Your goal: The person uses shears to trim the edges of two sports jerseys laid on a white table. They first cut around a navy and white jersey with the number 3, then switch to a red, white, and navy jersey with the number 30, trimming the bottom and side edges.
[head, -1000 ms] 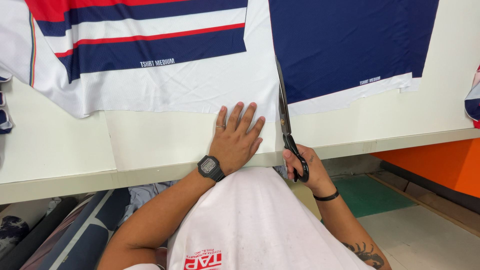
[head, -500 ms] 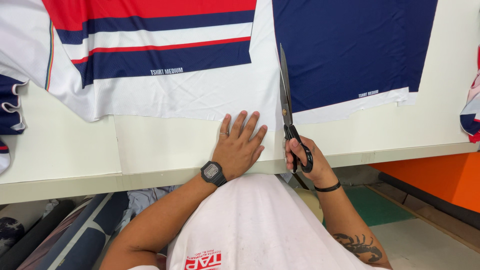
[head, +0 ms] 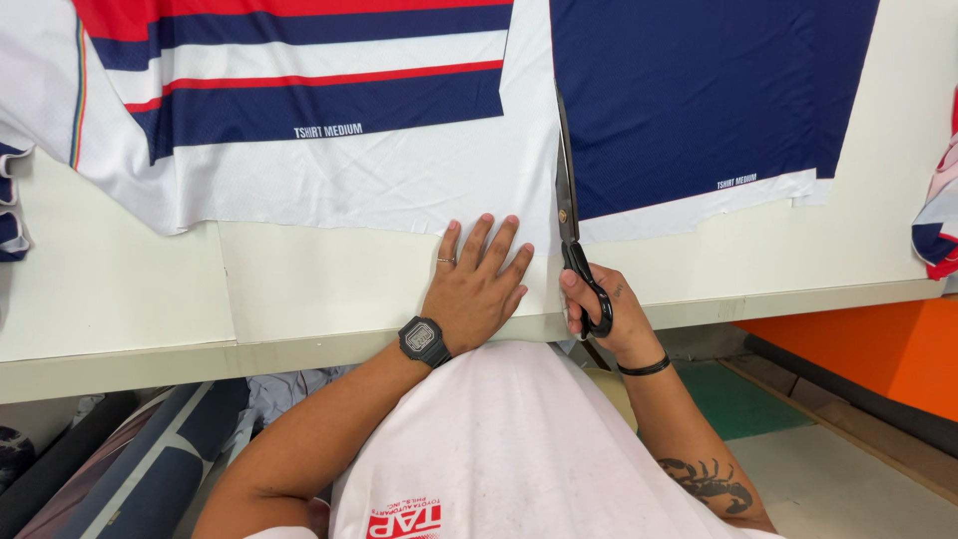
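The long black-handled steel scissors (head: 571, 220) sit in my right hand (head: 604, 314), fingers curled through the loops, blades lying in the white printed jersey fabric (head: 399, 190) just beyond my knuckles. My left hand (head: 477, 284) presses flat beside it, fingers spread on the fabric's edge, over the cream table (head: 120, 299).

Two printed size labels on the fabric, both small white lettering in one short line. First label (head: 327, 131) sits at the lower edge of the navy band on the striped panel (head: 299, 110), left of centre, just above the white margin. Second label (head: 735, 182) sits near the bottom edge of the plain navy panel (head: 699, 90), right side, just above its white hem strip. One screen: wristwatch (head: 423, 339) on the left wrist, black case, small grey rectangular display, too small to read. Red and white printed logo (head: 404, 519) on the white shirt at the bottom edge, upside down in view. No packages, no signs
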